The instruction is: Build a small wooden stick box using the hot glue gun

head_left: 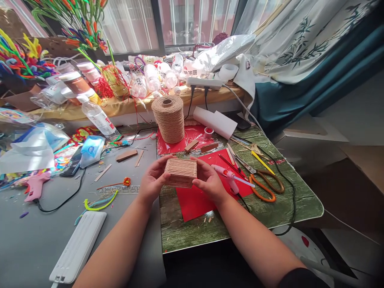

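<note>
Between my two hands is a small slatted wooden box (181, 172), built of thin light-brown sticks laid side by side. My left hand (155, 178) grips its left end, with the thumb on the near side. The right end is held by my right hand (210, 180), the thumb at its lower corner. Fingers behind the box are partly hidden. Below lies a red sheet (192, 206) on the green wood-patterned table. A pink glue gun (228, 176) rests on the sheet just right of my right hand, beside orange-handled scissors (265, 186).
A big twine spool (168, 120) stands behind the box. On the left lie another pink glue gun (36, 186), a clear ruler (120, 190) and a white power strip (78, 246). Bottles crowd the sill, near a socket strip (204, 83). Cables cross the table's right side.
</note>
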`<state>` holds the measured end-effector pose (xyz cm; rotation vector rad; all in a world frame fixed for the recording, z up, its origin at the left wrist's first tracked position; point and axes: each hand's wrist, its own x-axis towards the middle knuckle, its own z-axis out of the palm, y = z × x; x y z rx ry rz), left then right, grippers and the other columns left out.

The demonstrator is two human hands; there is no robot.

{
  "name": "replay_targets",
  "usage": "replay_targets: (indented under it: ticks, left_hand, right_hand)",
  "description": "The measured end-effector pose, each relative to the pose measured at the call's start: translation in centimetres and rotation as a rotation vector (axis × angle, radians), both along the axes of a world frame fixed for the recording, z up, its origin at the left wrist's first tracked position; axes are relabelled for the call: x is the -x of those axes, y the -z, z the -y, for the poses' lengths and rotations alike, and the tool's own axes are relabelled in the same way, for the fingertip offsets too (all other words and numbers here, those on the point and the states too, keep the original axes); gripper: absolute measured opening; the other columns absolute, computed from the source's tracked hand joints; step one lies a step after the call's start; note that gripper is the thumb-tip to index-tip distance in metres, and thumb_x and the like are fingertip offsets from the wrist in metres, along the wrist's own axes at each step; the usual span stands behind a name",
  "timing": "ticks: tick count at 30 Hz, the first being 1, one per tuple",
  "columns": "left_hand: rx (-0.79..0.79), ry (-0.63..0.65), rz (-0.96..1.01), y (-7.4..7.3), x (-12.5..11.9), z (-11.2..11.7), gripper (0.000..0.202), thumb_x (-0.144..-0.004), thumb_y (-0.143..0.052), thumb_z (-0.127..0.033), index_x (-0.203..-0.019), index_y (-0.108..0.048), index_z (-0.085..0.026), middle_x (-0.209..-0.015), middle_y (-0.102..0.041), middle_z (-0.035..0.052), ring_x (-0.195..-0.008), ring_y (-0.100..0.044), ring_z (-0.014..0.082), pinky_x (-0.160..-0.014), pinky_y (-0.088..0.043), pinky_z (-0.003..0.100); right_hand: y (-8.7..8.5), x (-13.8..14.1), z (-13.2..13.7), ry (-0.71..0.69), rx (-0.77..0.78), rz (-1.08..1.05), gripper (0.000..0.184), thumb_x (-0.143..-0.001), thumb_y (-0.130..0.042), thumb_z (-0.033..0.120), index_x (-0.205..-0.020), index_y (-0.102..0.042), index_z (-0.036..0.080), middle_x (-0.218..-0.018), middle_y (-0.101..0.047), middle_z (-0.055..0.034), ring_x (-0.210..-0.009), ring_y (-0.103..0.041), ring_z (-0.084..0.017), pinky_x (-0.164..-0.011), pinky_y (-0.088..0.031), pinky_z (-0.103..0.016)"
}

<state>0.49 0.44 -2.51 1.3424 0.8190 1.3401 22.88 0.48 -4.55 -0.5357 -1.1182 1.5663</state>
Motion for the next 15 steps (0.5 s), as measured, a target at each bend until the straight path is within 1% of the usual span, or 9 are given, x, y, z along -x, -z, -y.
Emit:
replay_targets:
  ticks: [3,6,8,15]
  left_hand:
    - [0.036,-0.028,0.039,0.05,-0.37,0.06,0.059,-0.090,-0.079,-0.045,-0.143,-0.066,-0.023,-0.147,-0.066,0.0143,-0.135,-0.063,0.0330,-0.116,-0.050,0.046]
    - [0.059,0.008,0.067,0.01,-0.46,0.06,0.063,-0.087,-0.082,-0.038,-0.146,-0.065,-0.024,-0.150,-0.064,0.0136,-0.138,-0.061,0.0336,-0.118,-0.049,0.045]
    - [0.072,0.025,0.080,0.04,-0.39,0.01,0.064,-0.086,-0.083,-0.037,-0.146,-0.065,-0.024,-0.150,-0.064,0.0133,-0.140,-0.060,0.0342,-0.119,-0.048,0.046]
    - [0.105,0.028,0.087,0.34,-0.12,-0.19,0.056,-0.090,-0.079,-0.033,-0.143,-0.067,-0.024,-0.149,-0.065,0.0125,-0.142,-0.058,0.0343,-0.117,-0.049,0.045]
  right_hand:
    - [0.33,0.07,-0.08,0.000,0.016,-0.007,0.072,-0.080,-0.091,0.037,-0.146,-0.062,0.031,-0.142,-0.069,-0.0087,-0.132,-0.064,-0.029,-0.117,-0.048,-0.048]
    - [0.59,0.12,-0.16,0.022,0.027,-0.014,0.068,-0.082,-0.089,0.040,-0.145,-0.063,0.033,-0.146,-0.067,-0.0074,-0.135,-0.063,-0.030,-0.119,-0.047,-0.049]
    - [0.68,0.18,-0.18,0.039,0.042,-0.010,0.068,-0.083,-0.088,0.041,-0.146,-0.064,0.034,-0.149,-0.065,-0.0065,-0.139,-0.060,-0.031,-0.120,-0.045,-0.050]
    - [0.90,0.43,-0.14,0.079,0.067,0.005,0.068,-0.085,-0.086,0.046,-0.147,-0.063,0.032,-0.150,-0.065,-0.0065,-0.145,-0.056,-0.032,-0.123,-0.043,-0.051]
